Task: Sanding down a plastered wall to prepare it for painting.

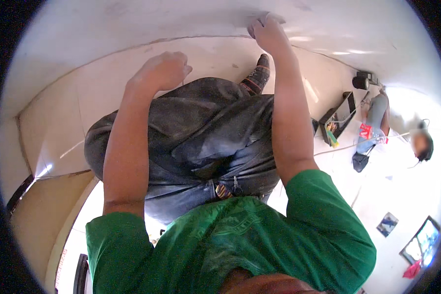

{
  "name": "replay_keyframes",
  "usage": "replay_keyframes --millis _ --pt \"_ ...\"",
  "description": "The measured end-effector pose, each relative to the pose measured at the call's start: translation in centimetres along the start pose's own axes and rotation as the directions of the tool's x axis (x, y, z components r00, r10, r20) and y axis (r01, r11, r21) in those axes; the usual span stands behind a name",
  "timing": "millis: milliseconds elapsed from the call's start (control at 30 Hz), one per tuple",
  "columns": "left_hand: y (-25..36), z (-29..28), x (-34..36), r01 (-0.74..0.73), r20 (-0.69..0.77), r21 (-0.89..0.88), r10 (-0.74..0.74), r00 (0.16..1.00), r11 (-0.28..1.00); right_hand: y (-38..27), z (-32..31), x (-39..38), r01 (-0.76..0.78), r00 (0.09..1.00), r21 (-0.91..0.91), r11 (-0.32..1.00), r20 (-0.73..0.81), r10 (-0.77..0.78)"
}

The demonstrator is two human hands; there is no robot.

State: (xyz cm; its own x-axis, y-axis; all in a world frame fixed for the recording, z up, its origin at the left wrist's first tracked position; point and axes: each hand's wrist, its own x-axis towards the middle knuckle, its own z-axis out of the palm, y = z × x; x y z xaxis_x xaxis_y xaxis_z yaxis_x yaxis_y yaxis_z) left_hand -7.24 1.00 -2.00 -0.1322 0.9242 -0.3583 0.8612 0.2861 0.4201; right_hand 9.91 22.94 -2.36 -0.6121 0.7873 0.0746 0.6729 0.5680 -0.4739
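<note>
My right hand [271, 35] reaches out to the white wall [181, 19], a little above the line where it meets the tiled floor. Its fingers are closed on a thin dark grey sheet [275, 18] pressed to the wall; it may be sandpaper, but most of it is covered. Whitish dust coats my left hand [162, 69], which hovers over my bent knee with fingers curled in. Whatever is inside that fist, if anything, is hidden. I sit on the floor in dark trousers [191, 112], with one patterned sock [258, 76] close to the wall.
At the right, a black open box [343, 115] with small items stands on the floor, beside a pale cable [348, 145]. Beyond it another person [377, 110] is near a clear bottle with a red label [365, 131]. A lit screen [424, 240] is at the lower right.
</note>
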Motion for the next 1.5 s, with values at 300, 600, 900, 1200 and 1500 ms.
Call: replay_keyframes --millis 300,600,900,1200,1500 --pt "0.6 -0.7 -0.3 0.026 0.05 -0.007 -0.026 0.998 1.0 2.1 0.7 -0.2 0.062 0.996 -0.063 0.996 -0.06 -0.066" --pt "0.4 -0.5 -0.1 0.036 0.047 -0.024 -0.035 0.998 0.999 3.1 1.3 0.8 -0.156 0.985 0.11 0.982 0.097 0.146" --pt "0.6 -0.9 -0.3 0.017 0.044 -0.013 -0.017 0.999 1.0 4.7 2.2 1.6 -0.033 0.999 0.076 0.997 0.006 0.033" --pt "0.1 -0.4 0.1 -0.005 0.034 0.01 0.005 0.999 1.0 2.9 -0.6 1.0 0.348 0.935 -0.331 0.877 0.189 -0.3" --pt "0.5 -0.6 -0.3 0.001 0.016 0.003 -0.001 1.0 1.0 3.1 -0.4 1.1 0.541 0.829 -0.56 0.628 0.229 -0.51"
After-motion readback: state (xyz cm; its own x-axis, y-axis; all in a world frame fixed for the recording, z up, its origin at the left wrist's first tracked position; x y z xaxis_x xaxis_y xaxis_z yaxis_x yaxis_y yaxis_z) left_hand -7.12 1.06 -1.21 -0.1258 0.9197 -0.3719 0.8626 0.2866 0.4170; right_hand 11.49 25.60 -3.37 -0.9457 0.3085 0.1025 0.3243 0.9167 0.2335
